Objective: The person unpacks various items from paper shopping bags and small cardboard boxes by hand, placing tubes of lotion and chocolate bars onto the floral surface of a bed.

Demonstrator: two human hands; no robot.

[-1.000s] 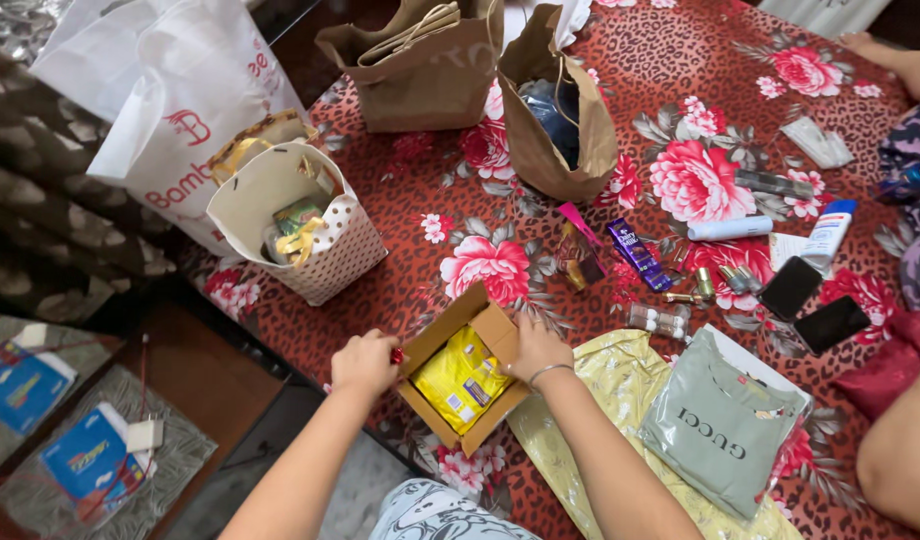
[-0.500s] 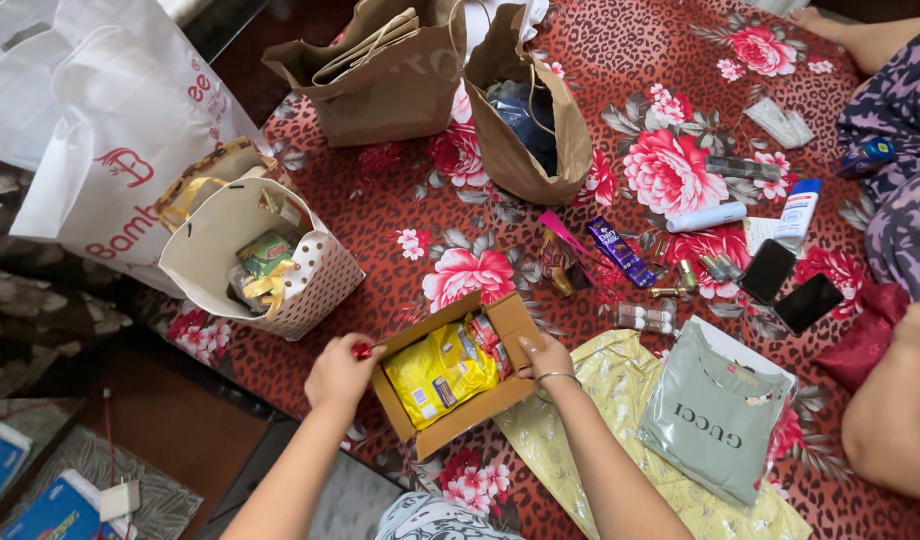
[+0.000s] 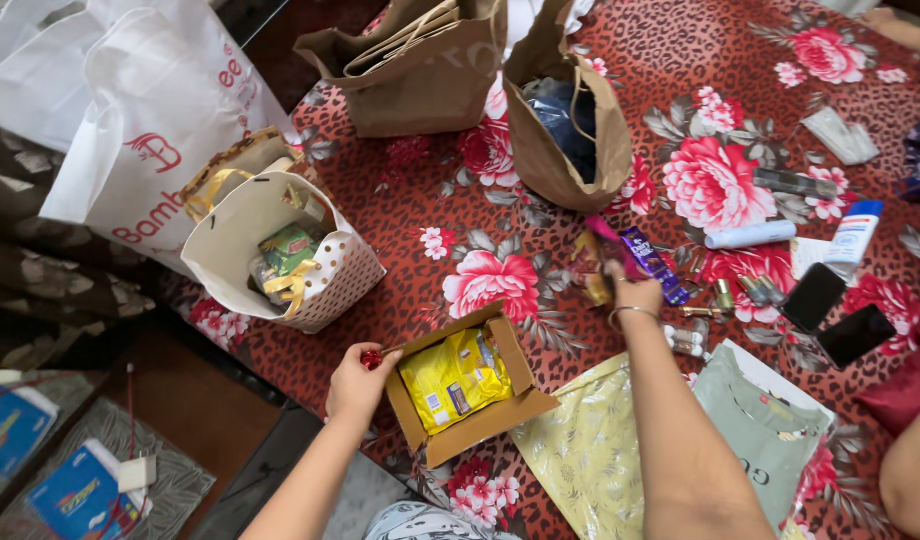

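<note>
**Bed spread with floral cover, box at the near edge**

I see a bed covered in red leopard-print cloth with big pink roses (image 3: 715,185); it fills most of the view. Dark wooden floor runs along the 8 o'clock side, with a grey mat (image 3: 170,480) carrying blue packets.

Left hand (image 3: 358,385) sits at the 9 o'clock flap of an open cardboard box (image 3: 480,425), fingers pinched around a small red thing (image 3: 371,357) and resting against the box edge. A yellow packet (image 3: 458,375) lies inside the box.

Right hand (image 3: 635,293) reaches out to 12 o'clock of the box, among small wrapped items; a purple bar (image 3: 652,262) lies just beside it. Its grip is blurred, so I cannot tell whether the fingers are closed on anything.

At 10 o'clock of the box stands a white dotted gift bag (image 3: 330,280), a large white carrier bag (image 3: 150,120) behind it. Two brown paper bags (image 3: 430,75) stand at the far edge. Two dark phones (image 3: 835,315) lie at 3 o'clock, and a folded grey-green shirt in clear wrap (image 3: 765,440) lies at 4 o'clock.
</note>
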